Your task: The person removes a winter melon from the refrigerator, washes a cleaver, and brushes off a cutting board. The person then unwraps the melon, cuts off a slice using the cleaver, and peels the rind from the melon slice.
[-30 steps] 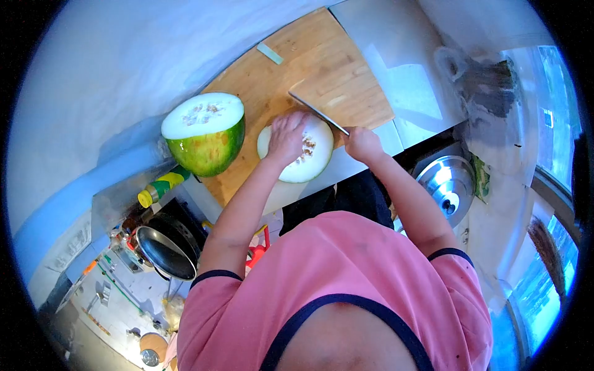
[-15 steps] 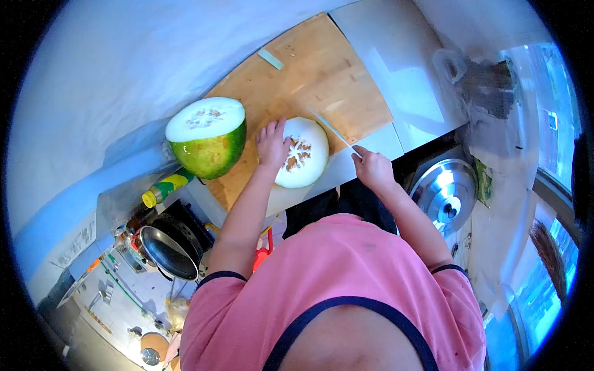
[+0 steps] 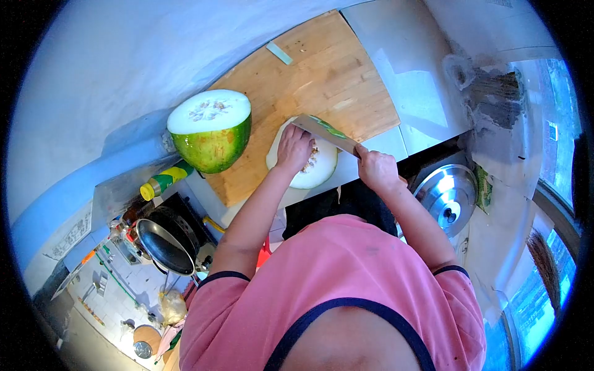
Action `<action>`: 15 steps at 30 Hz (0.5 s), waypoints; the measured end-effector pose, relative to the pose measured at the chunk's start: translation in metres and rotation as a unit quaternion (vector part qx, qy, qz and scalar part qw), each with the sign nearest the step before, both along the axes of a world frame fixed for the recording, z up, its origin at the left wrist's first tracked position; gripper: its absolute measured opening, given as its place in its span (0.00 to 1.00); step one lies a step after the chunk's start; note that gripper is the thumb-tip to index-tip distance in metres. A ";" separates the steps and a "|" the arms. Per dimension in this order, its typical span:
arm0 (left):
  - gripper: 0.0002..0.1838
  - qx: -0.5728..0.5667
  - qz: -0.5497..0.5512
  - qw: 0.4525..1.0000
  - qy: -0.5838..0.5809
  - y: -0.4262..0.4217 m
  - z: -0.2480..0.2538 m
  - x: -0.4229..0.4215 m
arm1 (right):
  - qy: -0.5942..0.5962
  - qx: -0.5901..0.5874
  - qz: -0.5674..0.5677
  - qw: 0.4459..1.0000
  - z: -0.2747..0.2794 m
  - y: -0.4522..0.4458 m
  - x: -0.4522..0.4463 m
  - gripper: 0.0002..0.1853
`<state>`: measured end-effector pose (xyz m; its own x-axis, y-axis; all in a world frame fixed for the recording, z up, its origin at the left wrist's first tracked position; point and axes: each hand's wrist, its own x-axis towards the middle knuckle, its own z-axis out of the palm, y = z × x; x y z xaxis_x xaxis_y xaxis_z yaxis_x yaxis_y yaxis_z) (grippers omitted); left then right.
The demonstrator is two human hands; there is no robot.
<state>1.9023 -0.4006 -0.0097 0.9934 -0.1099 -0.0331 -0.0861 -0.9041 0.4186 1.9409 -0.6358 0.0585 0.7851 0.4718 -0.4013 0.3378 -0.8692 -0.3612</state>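
A cut round of winter melon, white with a seedy centre, lies face up on the wooden cutting board. My left hand presses on its upper face with the fingers bent, holding it. In my right hand is the handle of a kitchen knife, its broad blade lying across the far side of the round near my left fingertips. Green rind shows just beyond the blade. To the left stands the larger winter melon half, green-skinned, with its white cut face up.
A pale green strip lies at the board's far end. Left of the board are a yellow-and-green bottle and a black pan. A metal lid sits at the right, and a wall runs behind the board.
The knife has moved from beside the round's right edge to across its far side, with its broad face turned into view. My left fingers have curled more over the round.
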 end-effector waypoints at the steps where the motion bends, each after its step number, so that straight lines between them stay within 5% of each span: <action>1: 0.17 0.011 -0.007 1.000 0.003 0.002 -0.001 0.002 | 0.006 -0.003 0.004 1.000 0.001 0.000 0.002 0.07; 15: 0.23 0.031 -0.024 0.999 0.008 0.008 -0.008 0.005 | 0.090 -0.044 0.037 0.994 -0.003 0.006 0.033 0.11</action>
<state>1.9069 -0.3927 -0.0173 0.9862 -0.1552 -0.0570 -0.1243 -0.9232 0.3636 1.9734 -0.6297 0.0551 0.6620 0.4818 -0.5741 0.3386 -0.8757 -0.3443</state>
